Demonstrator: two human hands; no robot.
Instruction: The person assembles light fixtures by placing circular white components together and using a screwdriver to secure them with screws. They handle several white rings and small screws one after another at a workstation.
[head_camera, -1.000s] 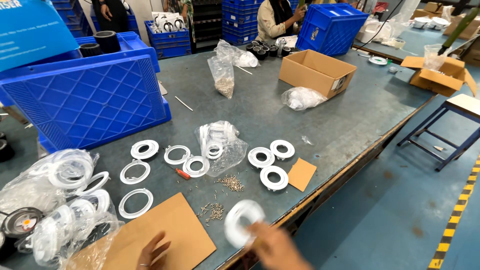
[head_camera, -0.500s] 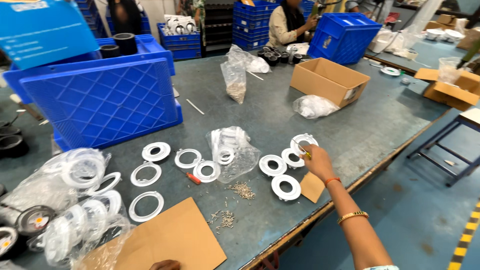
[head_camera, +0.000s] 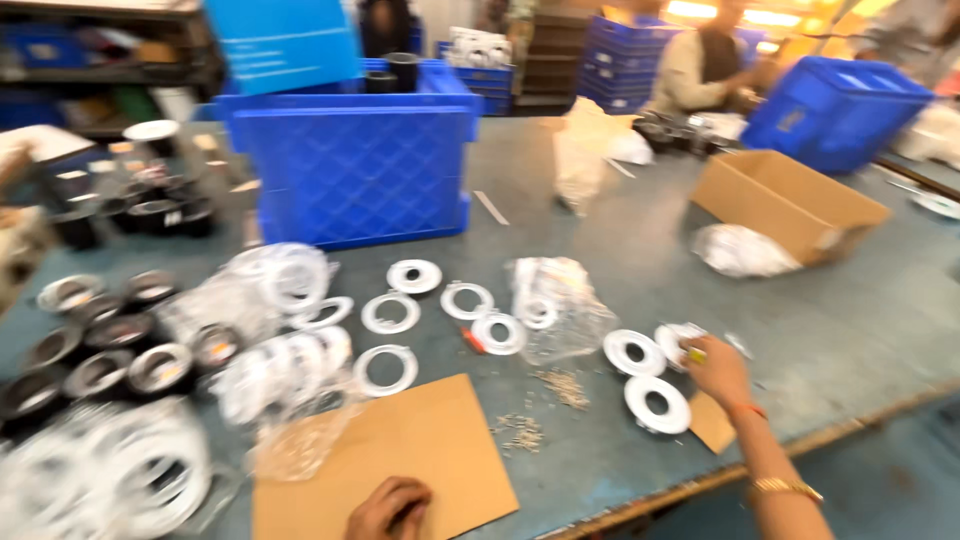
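You are standing at a long grey workbench (head_camera: 600, 230) in a busy workshop, with blue crates and other people at work along its far side. Nearest you, your left hand (head_camera: 390, 508) rests knuckles-up, fingers curled, on the near edge of a flat brown cardboard sheet (head_camera: 400, 450); it grips nothing that shows. To the right, your right hand (head_camera: 715, 370) reaches out over the bench and its fingertips are on a white ring (head_camera: 680, 342), though the blur makes it impossible to tell whether they pinch it or only touch it. That ring lies just beside two more white rings, one to its left (head_camera: 632, 352) and one nearer you (head_camera: 657, 403), next to a small cardboard scrap (head_camera: 712, 422). Little piles of small metal parts (head_camera: 520, 432) sit between the sheet and those rings. Further left, loose white rings (head_camera: 390, 313) lie in a scatter beside a clear plastic bag (head_camera: 555, 305) and bagged rings (head_camera: 280, 370), with dark round housings (head_camera: 100, 360) at the far left. Beyond stand a big blue crate (head_camera: 355, 170) and an open cardboard box (head_camera: 785, 205).
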